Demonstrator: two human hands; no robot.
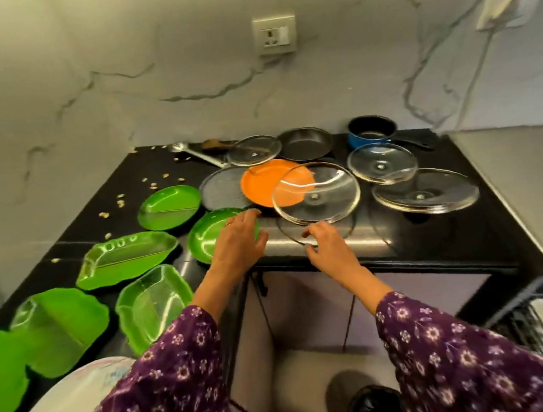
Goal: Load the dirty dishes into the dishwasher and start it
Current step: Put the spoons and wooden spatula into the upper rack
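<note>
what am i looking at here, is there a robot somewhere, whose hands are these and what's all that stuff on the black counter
There is no robot. A person wears one camera on their head, and it looks down at their own two hands. The left hand rests on a round green plastic plate. The right hand is at the counter's edge, just below a large clear glass lid; whether it holds anything is unclear. On the black countertop also lie leaf-shaped green trays, a round orange plate, smaller glass lids and a blue saucepan. A dark wire rack holding dishes shows at lower right.
</note>
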